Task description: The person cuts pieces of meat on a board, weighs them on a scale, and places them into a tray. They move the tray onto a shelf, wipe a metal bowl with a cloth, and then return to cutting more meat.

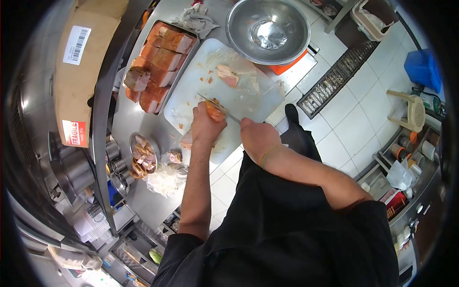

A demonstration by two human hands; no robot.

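2 bare hands meet over a white cutting board on the steel bench. The left hand has its fingers curled around an orange-coated meat piece. The right hand has its fingers closed on a knife, blade at the meat. A metal tray of meat blocks lies left; 1 large steel bowl sits beyond.
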